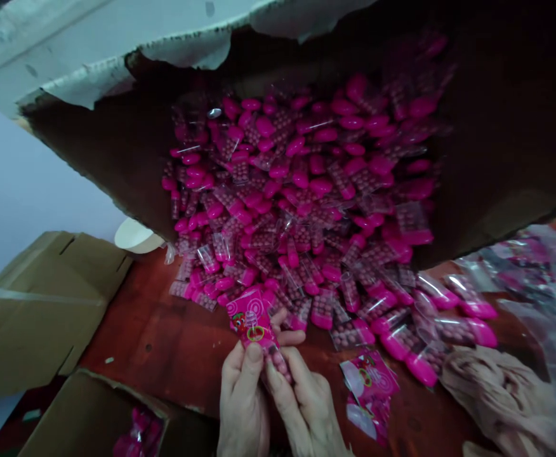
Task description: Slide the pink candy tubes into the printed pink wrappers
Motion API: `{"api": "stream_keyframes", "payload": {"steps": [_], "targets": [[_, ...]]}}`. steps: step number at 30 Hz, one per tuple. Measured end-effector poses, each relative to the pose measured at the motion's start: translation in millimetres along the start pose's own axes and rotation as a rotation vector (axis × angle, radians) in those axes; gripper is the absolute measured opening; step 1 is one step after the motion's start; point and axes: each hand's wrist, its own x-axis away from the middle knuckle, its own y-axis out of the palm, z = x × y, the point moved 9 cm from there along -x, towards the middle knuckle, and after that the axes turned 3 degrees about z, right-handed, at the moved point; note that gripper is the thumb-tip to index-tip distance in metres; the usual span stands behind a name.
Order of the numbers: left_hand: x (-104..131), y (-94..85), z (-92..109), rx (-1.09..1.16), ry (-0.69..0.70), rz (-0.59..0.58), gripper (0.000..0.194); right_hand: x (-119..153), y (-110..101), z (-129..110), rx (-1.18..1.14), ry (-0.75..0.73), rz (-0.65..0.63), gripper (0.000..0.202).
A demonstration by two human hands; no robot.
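Near the lower middle of the view, my left hand pinches a pink printed wrapper with a strawberry cartoon and a lollipop picture. Right beside it, the thumb and fingers of my right hand close on a small clear container of pink candy balls. Its upper end meets the wrapper's lower edge, and I cannot tell how far it sits inside. More printed wrappers lie in a loose stack to the right. Behind my hands spreads a big heap of pink-capped candy containers.
The heap spills from a large tipped cardboard box onto the red-brown table. Folded cardboard and an open carton with pink packs stand left. A beige cloth and clear plastic bags lie right.
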Motion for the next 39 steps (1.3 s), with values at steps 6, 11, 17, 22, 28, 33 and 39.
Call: {"api": "stream_keyframes", "payload": {"steps": [6,11,17,22,28,33,39], "targets": [[10.0,-11.6,5.0,0.013,0.054,0.036,0.027,2.9,9.5,3.7,-0.053,0.087,-0.136,0.028],[17.4,-17.4,18.2,0.052,0.119,0.047,0.027,3.4,21.6,5.0,-0.317,0.225,-0.282,0.034],[25.1,-12.4,15.4,-0.050,0.102,-0.008,0.025,18.2,24.1,8.7,-0.506,0.280,-0.238,0.035],[36.2,-8.3,3.1,-0.052,0.079,-0.133,0.025,32.5,-2.0,-10.9,-0.185,0.105,0.006,0.032],[42.1,-11.4,0.6,-0.003,0.060,-0.166,0.028,36.9,3.3,-33.1,0.105,-0.226,0.057,0.015],[31.2,-16.7,13.4,-0.016,0.098,-0.125,0.023,32.5,-4.5,-41.0,0.246,-0.340,0.033,0.036],[24.4,-12.1,1.8,-0.134,-0.060,-0.211,0.019,3.5,-54.6,-45.3,0.149,-0.190,0.231,0.026]]}}
